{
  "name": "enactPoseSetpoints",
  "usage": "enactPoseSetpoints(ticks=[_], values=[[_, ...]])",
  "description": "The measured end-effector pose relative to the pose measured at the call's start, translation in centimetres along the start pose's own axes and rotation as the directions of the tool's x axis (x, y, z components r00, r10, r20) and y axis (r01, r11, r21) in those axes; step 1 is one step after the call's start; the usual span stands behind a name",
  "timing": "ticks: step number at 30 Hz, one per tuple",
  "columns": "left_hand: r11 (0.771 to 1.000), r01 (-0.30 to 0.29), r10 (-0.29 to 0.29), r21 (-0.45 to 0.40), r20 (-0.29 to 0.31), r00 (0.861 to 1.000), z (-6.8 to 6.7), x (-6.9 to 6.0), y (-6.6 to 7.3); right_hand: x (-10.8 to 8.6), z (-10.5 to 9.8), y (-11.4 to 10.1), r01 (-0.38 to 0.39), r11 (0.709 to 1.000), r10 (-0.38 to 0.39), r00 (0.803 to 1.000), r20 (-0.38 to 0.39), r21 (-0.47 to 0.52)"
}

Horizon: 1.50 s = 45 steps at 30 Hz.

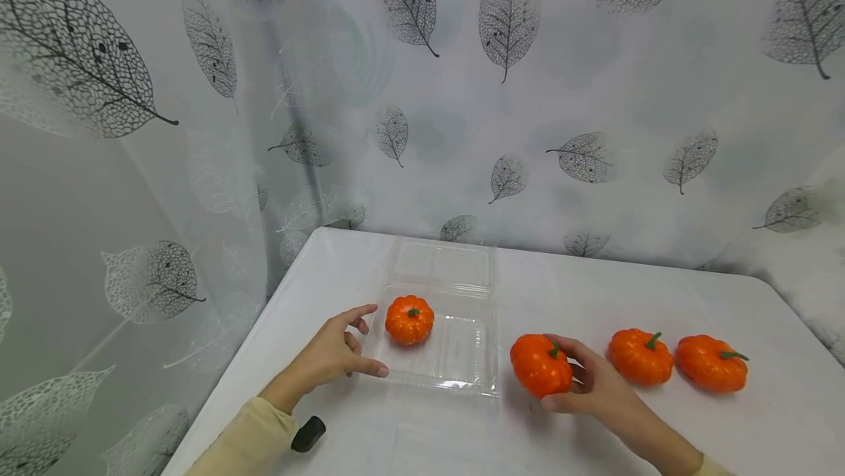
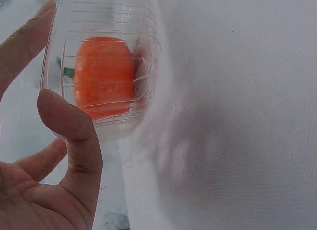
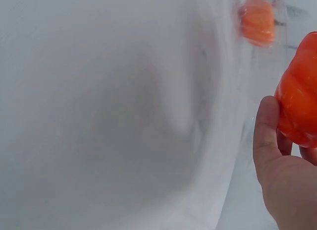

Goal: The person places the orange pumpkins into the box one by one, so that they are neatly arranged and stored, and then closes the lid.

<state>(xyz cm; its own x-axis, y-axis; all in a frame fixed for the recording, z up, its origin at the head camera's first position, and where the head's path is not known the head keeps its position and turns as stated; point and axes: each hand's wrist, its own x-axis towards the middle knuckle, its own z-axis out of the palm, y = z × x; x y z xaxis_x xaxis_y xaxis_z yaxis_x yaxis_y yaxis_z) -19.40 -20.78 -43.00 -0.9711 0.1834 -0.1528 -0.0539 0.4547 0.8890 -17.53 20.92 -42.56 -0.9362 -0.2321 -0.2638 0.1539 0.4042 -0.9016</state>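
Note:
A clear plastic clamshell container lies with its lid folded back on the white table. One small orange toy pumpkin with a green stem sits in its left part. My left hand is at the container's left side, thumb and forefinger spread wide; in the left wrist view the thumb touches the rim. Right of the container, my right hand grips a second pumpkin by its right side, above the table. Part of this held pumpkin is cut off in the right wrist view.
Two more pumpkins, a rounder one and a tilted one, lie to the right of my right hand. A small black object lies near my left sleeve. A leaf-patterned curtain hangs behind the table.

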Motion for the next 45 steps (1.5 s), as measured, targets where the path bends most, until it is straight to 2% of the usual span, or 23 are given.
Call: enactPoseSetpoints(ticks=[5,9,15,23,31,39,45], values=[[1.0,0.009,-0.009,-0.015,-0.003,1.0,-0.1,0.0,-0.2,-0.1,0.9,-1.2,0.042,0.992,-0.052,0.995,0.081,0.117],[1.0,0.01,-0.01,-0.018,-0.003,1.0,-0.1,0.1,-0.4,0.3,1.7,-2.0,0.08,0.975,-0.113,0.982,0.152,0.206],[1.0,0.008,-0.009,-0.024,-0.004,1.0,-0.1,0.1,-0.4,1.0,2.6,-3.3,0.113,0.962,-0.161,0.969,0.186,0.248],[0.999,0.009,-0.009,-0.033,-0.003,1.0,0.0,0.0,-0.3,2.0,3.3,-5.3,0.112,0.948,-0.169,0.97,0.173,0.298],[1.0,0.016,-0.016,-0.023,-0.009,1.0,0.0,0.1,-0.3,3.1,3.5,-6.7,0.136,0.904,-0.212,0.966,0.148,0.406],[1.0,0.021,-0.022,-0.009,-0.007,1.0,0.1,0.2,-0.3,3.9,3.8,-7.4,0.168,0.9,-0.232,0.966,0.116,0.402],[1.0,0.011,-0.011,-0.01,-0.007,1.0,0.0,0.4,-0.4,4.8,4.0,-7.3,0.206,0.914,-0.247,0.966,0.074,0.35]])
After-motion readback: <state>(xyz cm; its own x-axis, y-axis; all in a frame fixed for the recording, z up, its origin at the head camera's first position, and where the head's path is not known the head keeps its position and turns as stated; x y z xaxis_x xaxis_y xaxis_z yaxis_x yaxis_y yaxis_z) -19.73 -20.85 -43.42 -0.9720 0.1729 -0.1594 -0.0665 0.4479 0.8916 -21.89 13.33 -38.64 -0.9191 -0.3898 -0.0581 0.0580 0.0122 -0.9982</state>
